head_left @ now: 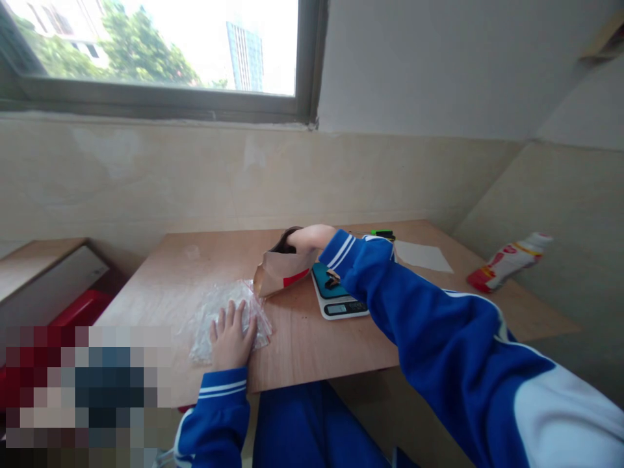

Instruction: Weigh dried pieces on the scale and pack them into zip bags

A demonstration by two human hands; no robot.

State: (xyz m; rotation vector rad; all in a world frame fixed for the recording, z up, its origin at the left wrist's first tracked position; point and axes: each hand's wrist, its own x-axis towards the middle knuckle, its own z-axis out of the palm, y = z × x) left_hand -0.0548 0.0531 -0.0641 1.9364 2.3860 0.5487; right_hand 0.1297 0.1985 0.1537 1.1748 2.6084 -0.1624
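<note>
so, right hand (pixel 308 238) at the mouth of a brown paper bag (pixel 283 274), left hand (pixel 233 337) flat on a clear zip bag (pixel 225 318)

the right fingers are hidden behind the bag's edge, so i can't tell if they grip anything; the paper bag lies tilted on the table, red patch on its side, something dark (pixel 286 240) at its opening. the left hand lies open, palm down on the plastic. just beside the paper bag sits a digital kitchen scale (pixel 338 300) with a small dark item (pixel 332 279) on its teal top; further along the plywood table (pixel 170 273) are a green marker (pixel 383 233), a white paper sheet (pixel 423 256) and a red-and-white plastic bottle (pixel 507 263) lying on its side.
</note>
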